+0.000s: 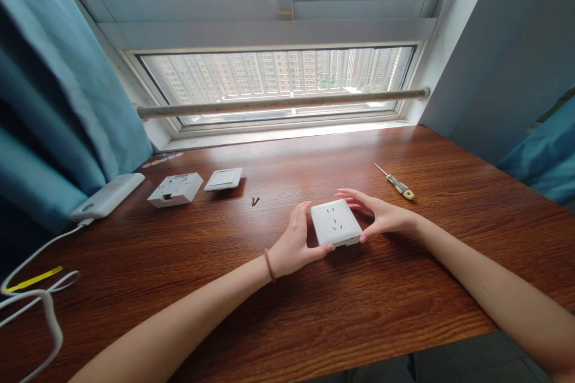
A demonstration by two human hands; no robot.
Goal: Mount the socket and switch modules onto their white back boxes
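A white square wall socket (335, 222) with several pin slots faces up between my hands, just in from the front edge of the wooden desk. My left hand (299, 239) grips its left side, thumb along the near edge and fingers at the far left corner. On the other side, my right hand (381, 215) has its thumb at the near right corner; its fingers curve round behind the far edge, their tips partly hidden. Two small screws (255, 201) lie left of the socket. A screwdriver (399, 187) with a grey and yellow handle rests beyond my right hand.
A white mounting box (175, 190) and a white switch panel (223, 179) sit at the back left. Further left are a white power bank (110, 196), its white cable (49, 305) and a yellow strip (35, 279). A window with a metal rail (287, 103) stands behind the desk.
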